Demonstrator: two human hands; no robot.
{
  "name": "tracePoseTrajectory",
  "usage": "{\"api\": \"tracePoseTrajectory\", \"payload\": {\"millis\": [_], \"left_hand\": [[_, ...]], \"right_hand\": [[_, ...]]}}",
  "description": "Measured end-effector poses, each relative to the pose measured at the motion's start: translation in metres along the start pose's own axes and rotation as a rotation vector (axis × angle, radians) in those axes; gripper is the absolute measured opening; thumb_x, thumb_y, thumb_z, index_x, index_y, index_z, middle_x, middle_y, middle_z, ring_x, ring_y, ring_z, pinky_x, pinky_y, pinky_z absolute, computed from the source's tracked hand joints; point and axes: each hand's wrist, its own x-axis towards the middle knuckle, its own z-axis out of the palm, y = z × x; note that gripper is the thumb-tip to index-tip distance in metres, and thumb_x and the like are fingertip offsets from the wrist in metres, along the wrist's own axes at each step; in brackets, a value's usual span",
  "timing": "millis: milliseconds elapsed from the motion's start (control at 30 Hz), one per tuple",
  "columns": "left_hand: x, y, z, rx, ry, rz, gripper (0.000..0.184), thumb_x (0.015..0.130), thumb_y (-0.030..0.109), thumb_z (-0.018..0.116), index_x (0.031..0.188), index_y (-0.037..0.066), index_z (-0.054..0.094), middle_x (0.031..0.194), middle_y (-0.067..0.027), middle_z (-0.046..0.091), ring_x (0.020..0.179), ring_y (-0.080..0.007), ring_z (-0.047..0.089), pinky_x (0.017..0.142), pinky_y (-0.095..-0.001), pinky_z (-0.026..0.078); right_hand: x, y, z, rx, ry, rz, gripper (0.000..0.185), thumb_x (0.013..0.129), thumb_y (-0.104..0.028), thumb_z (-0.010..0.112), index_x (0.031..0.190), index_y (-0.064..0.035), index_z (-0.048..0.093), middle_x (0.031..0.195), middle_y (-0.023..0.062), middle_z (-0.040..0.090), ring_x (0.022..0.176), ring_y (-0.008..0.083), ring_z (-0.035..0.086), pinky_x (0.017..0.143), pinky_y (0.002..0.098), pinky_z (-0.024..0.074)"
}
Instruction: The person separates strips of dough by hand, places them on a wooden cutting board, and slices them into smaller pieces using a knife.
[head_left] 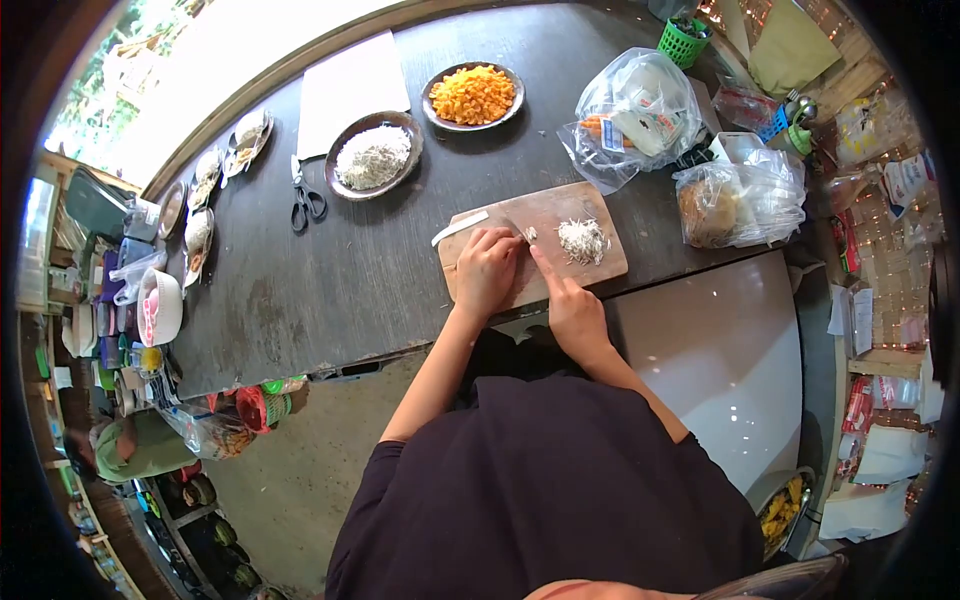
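Note:
A wooden cutting board (600, 205) lies near the table's front edge. My left hand (487, 268) is on its left half, fingers curled down together; whatever is under them is hidden. My right hand (577, 315) is at the board's front edge, its index finger stretched toward a few small pale pieces (530, 234). Its other fingers are curled, and what they grip cannot be made out. A heap of fine white shreds (583, 242) sits on the right of the board. A white strip (460, 228) lies across its upper left edge, just beyond my left hand.
Behind the board stand a bowl of white shreds (372, 158) and a bowl of orange pieces (473, 95). Black-handled scissors (307, 205) lie left. Plastic bags (640, 110) and a bagged brown item (712, 210) are at right. A person in green (150, 447) is at far left.

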Motion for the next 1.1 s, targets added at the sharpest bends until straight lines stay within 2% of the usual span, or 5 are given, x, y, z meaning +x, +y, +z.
{"api": "tracePoseTrajectory", "payload": {"millis": [100,433,733,900,1100], "left_hand": [[0.0,-0.002,0.0,-0.001,-0.012,-0.014,0.013,0.078,0.004,0.073,0.092,0.003,0.074,0.101,-0.0075,0.072,0.094,-0.0282,0.065,0.084,-0.038,0.054],[0.001,-0.001,0.001,-0.003,0.008,0.036,0.01,0.079,0.003,0.07,0.089,0.004,0.073,0.1,-0.0055,0.07,0.091,-0.027,0.063,0.082,-0.0371,0.054],[-0.001,-0.007,0.004,0.0,-0.002,0.033,0.011,0.079,0.004,0.069,0.089,0.004,0.073,0.099,-0.0064,0.071,0.092,-0.0272,0.064,0.082,-0.0377,0.054],[0.0,-0.007,0.003,-0.007,0.004,0.035,0.009,0.079,0.004,0.071,0.088,0.003,0.073,0.1,-0.0082,0.072,0.092,-0.0296,0.064,0.083,-0.0397,0.054],[0.0,-0.009,0.005,-0.032,0.014,0.026,0.009,0.078,0.004,0.07,0.086,0.003,0.073,0.101,-0.0085,0.072,0.094,-0.0298,0.065,0.084,-0.0396,0.054]], "right_hand": [[0.0,0.004,0.001,-0.05,-0.024,-0.035,0.078,0.088,-0.001,0.049,0.159,-0.0265,0.031,0.083,0.0201,0.064,0.072,0.0379,0.07,0.068,0.0484,0.0581],[-0.002,0.001,-0.003,-0.065,-0.014,-0.027,0.079,0.087,-0.001,0.05,0.159,-0.0289,0.032,0.077,0.0192,0.063,0.07,0.0384,0.069,0.068,0.0492,0.0577],[-0.002,-0.004,-0.003,-0.092,-0.02,-0.009,0.077,0.087,-0.001,0.049,0.158,-0.03,0.034,0.079,0.0201,0.065,0.071,0.0394,0.069,0.068,0.0502,0.0573],[-0.001,0.004,0.004,-0.083,0.037,-0.034,0.076,0.089,-0.001,0.052,0.155,-0.0343,0.037,0.078,0.0202,0.064,0.072,0.041,0.068,0.068,0.0525,0.0556],[0.002,0.002,0.006,-0.16,0.024,-0.024,0.077,0.089,-0.001,0.051,0.156,-0.0355,0.034,0.083,0.0207,0.067,0.074,0.0414,0.069,0.07,0.0526,0.0567]]}}
